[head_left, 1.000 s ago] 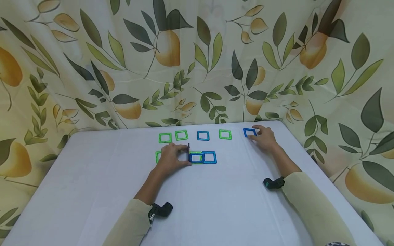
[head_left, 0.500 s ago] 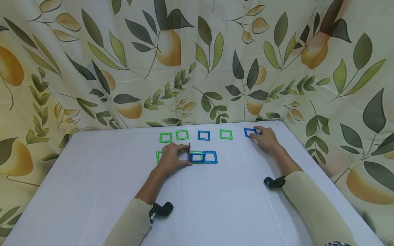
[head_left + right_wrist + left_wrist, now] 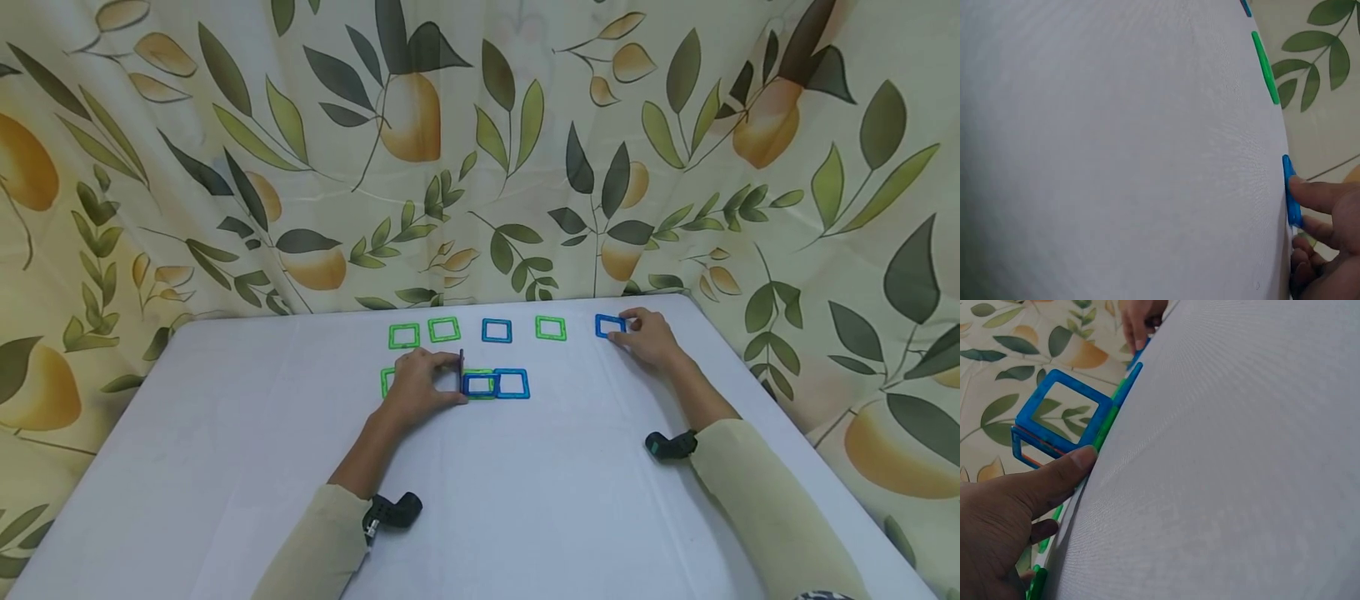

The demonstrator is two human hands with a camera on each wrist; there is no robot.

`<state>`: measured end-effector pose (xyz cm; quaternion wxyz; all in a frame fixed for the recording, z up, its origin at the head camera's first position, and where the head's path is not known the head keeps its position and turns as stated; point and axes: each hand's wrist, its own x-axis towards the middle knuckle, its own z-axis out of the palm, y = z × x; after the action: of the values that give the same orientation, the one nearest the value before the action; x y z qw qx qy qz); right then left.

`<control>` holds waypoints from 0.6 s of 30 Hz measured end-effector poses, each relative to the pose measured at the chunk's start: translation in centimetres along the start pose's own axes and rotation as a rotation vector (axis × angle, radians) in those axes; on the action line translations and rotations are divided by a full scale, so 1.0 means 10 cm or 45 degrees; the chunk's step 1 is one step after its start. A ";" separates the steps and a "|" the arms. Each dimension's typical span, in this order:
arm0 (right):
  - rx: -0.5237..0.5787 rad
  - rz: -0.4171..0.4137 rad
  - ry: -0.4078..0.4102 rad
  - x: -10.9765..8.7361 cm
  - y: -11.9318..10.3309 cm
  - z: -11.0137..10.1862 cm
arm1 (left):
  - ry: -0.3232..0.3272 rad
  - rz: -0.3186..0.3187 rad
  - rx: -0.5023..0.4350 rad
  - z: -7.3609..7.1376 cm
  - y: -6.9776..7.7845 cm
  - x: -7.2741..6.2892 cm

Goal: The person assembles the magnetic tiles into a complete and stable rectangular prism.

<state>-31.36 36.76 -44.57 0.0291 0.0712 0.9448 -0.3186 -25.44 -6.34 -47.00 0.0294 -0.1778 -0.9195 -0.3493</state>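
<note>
My left hand (image 3: pixel 412 385) grips a blue square magnetic tile (image 3: pixel 461 371) on edge, thumb at its near side and a finger at its far side. It meets a second upright blue tile (image 3: pixel 1085 384) at a corner, over a flat green tile (image 3: pixel 1107 428). A flat blue tile (image 3: pixel 527 383) adjoins these on the right. Part of another green tile (image 3: pixel 385 383) shows behind the left hand. At the far right, my right hand (image 3: pixel 648 337) pinches a flat blue tile (image 3: pixel 1289 187) by its right side, with the thumb at its near edge.
Along the back of the white-covered table (image 3: pixel 525 500) lie green tiles (image 3: pixel 404 344) (image 3: pixel 444 337) on the left, a blue tile (image 3: pixel 497 340) and another green tile (image 3: pixel 551 337). A patterned curtain (image 3: pixel 517 208) hangs right behind the table edge.
The right thumb has drawn back slightly toward the near right corner of the far-right blue tile. The left hand and its upright tiles stay in place.
</note>
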 end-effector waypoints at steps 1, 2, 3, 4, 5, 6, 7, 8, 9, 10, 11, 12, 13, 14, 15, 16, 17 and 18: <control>0.016 -0.005 0.002 -0.01 0.00 0.00 | 0.002 0.004 0.002 0.00 -0.01 0.00; 0.031 -0.009 0.007 -0.01 -0.01 -0.01 | 0.002 0.006 0.002 0.00 -0.01 0.00; 0.048 -0.015 0.014 -0.02 -0.01 -0.01 | 0.002 0.008 0.001 0.00 -0.01 0.00; 0.066 -0.023 0.024 -0.02 -0.02 -0.02 | 0.004 0.010 0.000 0.00 -0.01 0.01; 0.082 -0.028 0.034 -0.02 -0.03 -0.02 | 0.004 0.011 0.001 0.00 -0.02 0.01; 0.098 -0.034 0.044 -0.02 -0.03 -0.03 | 0.005 0.012 0.000 -0.01 -0.02 0.02; 0.115 -0.034 0.052 -0.02 -0.04 -0.03 | 0.006 0.012 0.001 -0.01 -0.02 0.02; 0.129 -0.032 0.058 -0.02 -0.03 -0.03 | 0.005 0.009 0.001 -0.01 -0.02 0.02; 0.142 -0.032 0.063 -0.02 -0.03 -0.03 | 0.006 0.008 0.001 -0.01 -0.02 0.03; 0.153 -0.033 0.069 -0.02 -0.02 -0.03 | 0.005 0.005 0.000 -0.01 -0.02 0.02; 0.163 -0.034 0.074 -0.02 -0.01 -0.03 | 0.004 0.005 0.001 -0.01 -0.02 0.02; 0.173 -0.037 0.076 -0.02 0.00 -0.03 | 0.003 0.005 0.000 -0.01 -0.02 0.02; 0.181 -0.041 0.079 -0.03 0.01 -0.03 | 0.001 0.005 0.001 0.00 -0.03 0.02; 0.187 -0.044 0.081 -0.04 0.02 -0.03 | -0.002 0.005 0.002 0.00 -0.03 0.02; 0.195 -0.049 0.084 -0.05 0.02 -0.03 | -0.005 0.005 -0.001 0.00 -0.03 0.02; 0.201 -0.053 0.091 -0.06 0.03 -0.04 | -0.007 0.006 -0.001 0.00 -0.03 0.02; 0.211 -0.056 0.093 -0.07 0.03 -0.04 | -0.008 0.006 0.001 0.00 -0.03 0.02; 0.218 -0.060 0.098 -0.08 0.03 -0.05 | -0.008 0.005 0.001 0.00 -0.02 0.02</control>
<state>-30.54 37.22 -44.32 -0.0209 0.0632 0.9159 -0.3959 -25.68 -6.43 -47.12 0.0273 -0.1808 -0.9194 -0.3483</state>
